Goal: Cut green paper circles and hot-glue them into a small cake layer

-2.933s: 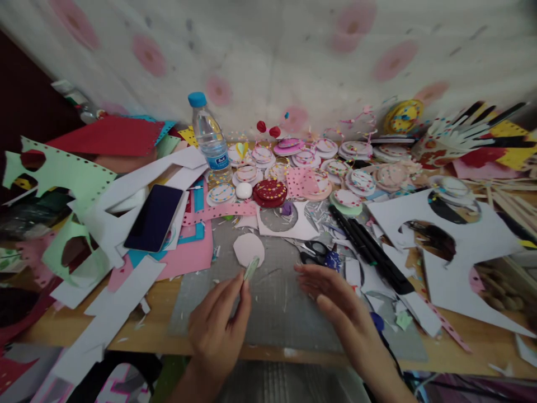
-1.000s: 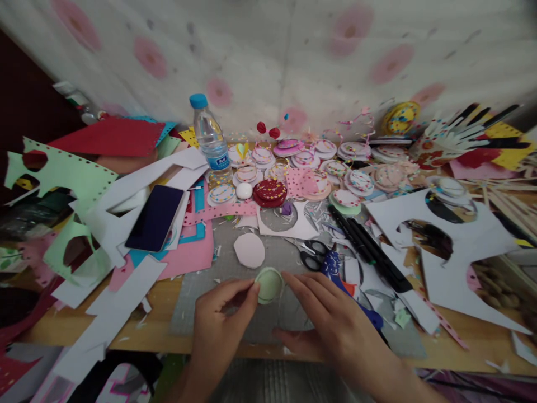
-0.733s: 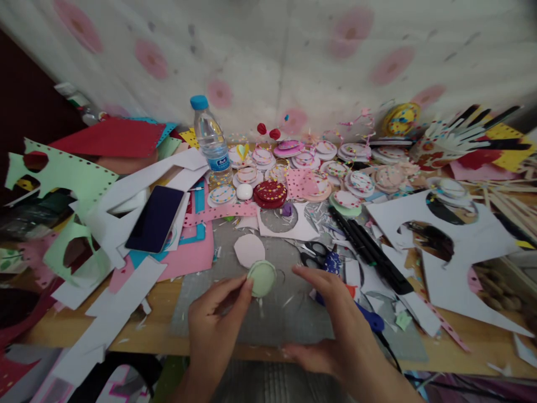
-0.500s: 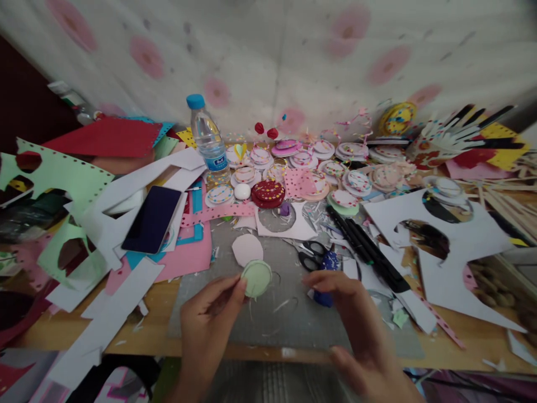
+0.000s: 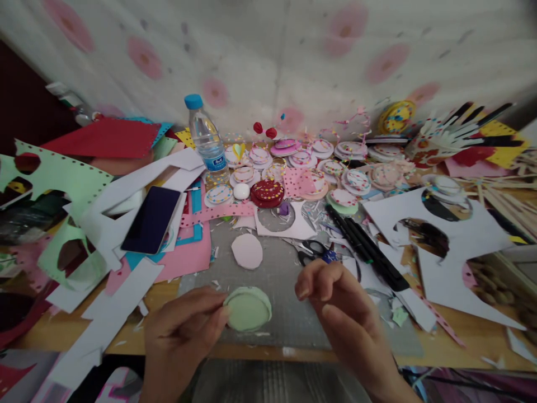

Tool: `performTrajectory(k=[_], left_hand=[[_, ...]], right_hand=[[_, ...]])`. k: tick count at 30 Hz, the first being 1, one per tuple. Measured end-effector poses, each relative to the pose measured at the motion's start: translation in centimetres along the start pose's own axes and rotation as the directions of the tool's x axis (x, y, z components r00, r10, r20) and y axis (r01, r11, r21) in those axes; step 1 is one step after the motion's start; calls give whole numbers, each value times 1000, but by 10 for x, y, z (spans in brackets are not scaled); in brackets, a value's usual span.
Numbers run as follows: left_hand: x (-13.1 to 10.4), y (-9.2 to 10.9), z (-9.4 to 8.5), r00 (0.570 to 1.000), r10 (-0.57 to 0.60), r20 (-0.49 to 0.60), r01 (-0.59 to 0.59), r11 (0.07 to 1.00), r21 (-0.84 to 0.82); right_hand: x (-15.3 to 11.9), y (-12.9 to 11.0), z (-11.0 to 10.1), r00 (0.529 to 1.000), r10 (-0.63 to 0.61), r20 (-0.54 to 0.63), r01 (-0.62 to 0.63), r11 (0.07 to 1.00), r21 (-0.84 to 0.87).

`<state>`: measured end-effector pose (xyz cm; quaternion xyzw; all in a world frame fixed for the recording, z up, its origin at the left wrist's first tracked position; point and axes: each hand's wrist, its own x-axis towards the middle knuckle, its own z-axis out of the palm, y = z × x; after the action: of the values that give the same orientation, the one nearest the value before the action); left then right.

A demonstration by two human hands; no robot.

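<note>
Between the thumb and fingers of my left hand (image 5: pixel 184 330) is a pale green paper disc (image 5: pixel 248 309) with a raised rim, held low over the grey mat (image 5: pixel 289 313). My right hand (image 5: pixel 339 319) hovers to its right, fingers curled loosely and apart, with nothing seen in them. Beyond the disc a white paper circle (image 5: pixel 247 251) lies on the mat. Scissors (image 5: pixel 311 250) with black handles rest behind my right hand, near a blue object (image 5: pixel 330 256) that the fingers mostly cover.
Several decorated paper discs (image 5: pixel 267 193) crowd the back, beside a water bottle (image 5: pixel 208 140). A phone (image 5: pixel 151 219) lies on paper at left. Black pens (image 5: pixel 369 249) and cut white card (image 5: pixel 440 224) are at right. A cup of markers (image 5: pixel 432 146) stands at back right.
My left hand has brought the green disc down and closer, tilting it so its face shows wider. My right hand has shifted slightly, its fingers more curled, covering more of the blue object.
</note>
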<state>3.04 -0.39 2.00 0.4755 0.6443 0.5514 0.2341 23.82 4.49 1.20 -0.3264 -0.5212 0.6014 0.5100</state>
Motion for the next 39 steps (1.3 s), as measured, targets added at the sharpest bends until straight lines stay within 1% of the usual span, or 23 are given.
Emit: performTrajectory(k=[3,6,9,15,19,22,24,27,29,31,34,36,39], left_hand=[[-3,2,-2,997,73,18,-74,996,52],[-2,4,-4,993,102,55,-107,987,116],[0,6,-3,990,120,77,-130,981,146],[3,8,4,987,137,83,-141,989,42],[5,8,7,984,132,118,-133,991,-3],[8,10,7,977,136,165,-132,991,-33],[10,12,6,971,132,198,-130,991,-26],[13,11,6,966,120,230,-121,993,-8],[13,8,8,967,119,227,-120,993,-11],[14,4,9,966,115,230,-116,993,-12],[14,-2,9,973,79,218,-78,997,-11],[14,-3,8,974,60,216,-59,998,-13],[15,-3,8,974,51,222,-46,999,-29]], right_hand=[[0,-2,3,1000,-5,-18,4,1000,-30],[0,-3,4,1000,19,-6,-19,999,-48],[0,-4,5,1000,26,0,-26,998,-62],[-1,-4,2,996,79,29,-76,992,-103],[-3,-3,0,990,132,50,-131,991,-26],[-2,1,-1,976,217,9,-217,975,55],[-1,4,-2,970,244,-14,-242,966,94],[0,9,-4,977,213,-25,-209,971,114],[-1,10,-6,980,194,-39,-191,978,82],[-2,8,-9,981,190,-40,-190,982,-2],[-2,3,-15,986,166,-16,-165,967,-191],[-1,-1,-20,996,84,-27,-89,955,-284],[2,-3,-27,994,-60,-91,26,942,-334]])
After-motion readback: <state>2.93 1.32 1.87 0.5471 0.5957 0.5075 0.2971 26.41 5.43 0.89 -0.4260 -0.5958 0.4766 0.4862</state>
